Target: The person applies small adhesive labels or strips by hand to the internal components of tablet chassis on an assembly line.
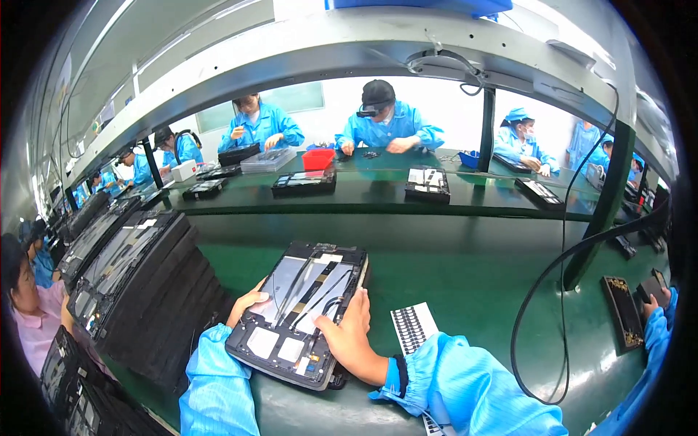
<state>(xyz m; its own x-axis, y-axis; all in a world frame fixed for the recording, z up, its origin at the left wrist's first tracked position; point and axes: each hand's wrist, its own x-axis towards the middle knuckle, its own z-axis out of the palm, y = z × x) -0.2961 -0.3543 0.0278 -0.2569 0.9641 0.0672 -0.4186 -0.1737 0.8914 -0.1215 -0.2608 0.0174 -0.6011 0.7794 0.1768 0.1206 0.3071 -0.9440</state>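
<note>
Both hands hold an opened tablet [289,290] in front of me, tilted over the green bench. Its inner side faces up, showing grey battery cells, dark ribbon cables, white labels and a small circuit area at its lower end. It seems to sit in a black tray. My left hand [249,302] grips the left edge with the thumb on top, its other fingers hidden beneath. Along the right edge, my right hand [350,336] wraps its fingers round the side while the thumb rests on the inner parts. Right of it lies a white sheet of black stickers [413,325].
A tall stack of black trays [163,291] with opened tablets stands close on the left. A black cable [512,341] loops down at the right, beside a dark post [598,211]. More tablets [427,184] lie along the raised rear bench, where co-workers sit. Another person's hand [651,307] is far right.
</note>
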